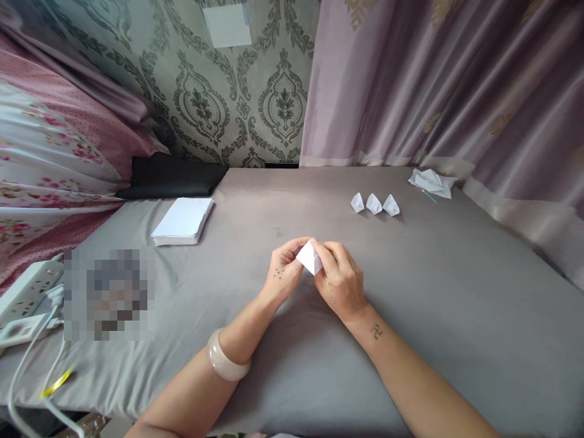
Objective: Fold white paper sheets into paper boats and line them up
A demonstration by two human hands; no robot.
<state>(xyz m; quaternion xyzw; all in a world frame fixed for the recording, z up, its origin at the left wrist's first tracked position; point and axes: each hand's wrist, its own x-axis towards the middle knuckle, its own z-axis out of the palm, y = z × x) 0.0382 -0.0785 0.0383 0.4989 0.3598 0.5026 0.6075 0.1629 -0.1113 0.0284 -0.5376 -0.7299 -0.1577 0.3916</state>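
Observation:
A small folded white paper piece (311, 258), shaped like a diamond, is held between my two hands above the middle of the grey cloth. My left hand (286, 267) grips its left side, with the fingertips partly behind the paper. On the right edge, my right hand (340, 277) pinches it with thumb and fingers near the top. Farther back to the right, three folded paper shapes (374, 204) stand in a row, apart from my hands. Back left lies a stack of white paper (183, 221).
The grey cloth (456, 292) covers the table. Crumpled white paper (432, 182) lies at the back right by the curtain (378, 91). A black folded item (176, 175) sits at the back left. A power strip (30, 286) with white cables is at the left edge.

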